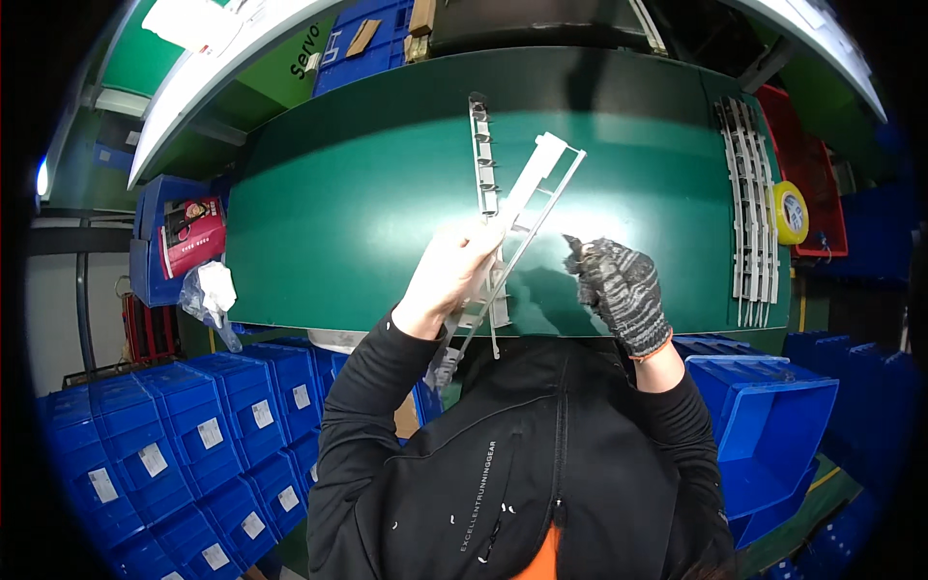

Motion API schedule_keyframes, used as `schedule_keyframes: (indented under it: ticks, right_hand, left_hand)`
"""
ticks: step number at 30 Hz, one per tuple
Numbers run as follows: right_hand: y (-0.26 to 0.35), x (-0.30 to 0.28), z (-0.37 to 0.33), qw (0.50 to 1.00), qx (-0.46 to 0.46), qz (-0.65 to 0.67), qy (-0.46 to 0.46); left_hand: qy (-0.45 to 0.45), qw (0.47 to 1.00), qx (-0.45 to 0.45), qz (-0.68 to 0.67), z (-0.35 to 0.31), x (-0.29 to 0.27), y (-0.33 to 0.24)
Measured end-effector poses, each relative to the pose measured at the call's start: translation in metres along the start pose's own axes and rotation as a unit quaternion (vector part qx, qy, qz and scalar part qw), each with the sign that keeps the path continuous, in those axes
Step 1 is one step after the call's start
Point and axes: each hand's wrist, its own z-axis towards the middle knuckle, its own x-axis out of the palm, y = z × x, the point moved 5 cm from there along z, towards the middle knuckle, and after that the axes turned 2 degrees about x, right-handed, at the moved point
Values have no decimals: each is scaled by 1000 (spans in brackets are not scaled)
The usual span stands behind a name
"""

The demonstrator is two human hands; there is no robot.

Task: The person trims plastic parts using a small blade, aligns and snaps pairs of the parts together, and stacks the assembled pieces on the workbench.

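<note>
My bare left hand (pixel 449 269) is closed around a long, narrow white frame-like part (pixel 530 184). The part slants from near my body up toward the right, and a thin rail runs along its side. Beneath it, a second long slotted strip (pixel 485 166) lies lengthwise on the green table, partly covered by my hand. To the right, my right hand (pixel 623 295) wears a grey-and-black knit glove with an orange cuff. Its fingers are curled in above the table, apart from the white part; whatever they may hold is too small to make out.
Several long slotted strips (pixel 749 203) lie side by side at the table's right edge, beside a yellow tape roll (pixel 791 213) and a red bin (pixel 822 184). Blue crates (pixel 193 425) are stacked at lower left, with more blue bins (pixel 773 416) at lower right.
</note>
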Motion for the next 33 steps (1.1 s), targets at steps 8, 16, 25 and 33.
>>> schedule_keyframes:
  ticks: [8, 16, 25, 33]
  right_hand:
    - [21, 12, 9, 950, -155, -268, -39]
    - [21, 13, 4, 910, -223, -339, -90]
    - [4, 15, -5, 979, -148, -78, 111]
    - [-33, 3, 3, 960, 99, 248, -85]
  left_hand:
    - [-5, 989, 49, 137, -5, 9, 3]
    - [7, 992, 48, 112, -4, 12, 7]
    - [-15, 981, 69, 180, 2, 12, 19]
    - [23, 999, -40, -4, 2, 19, 43]
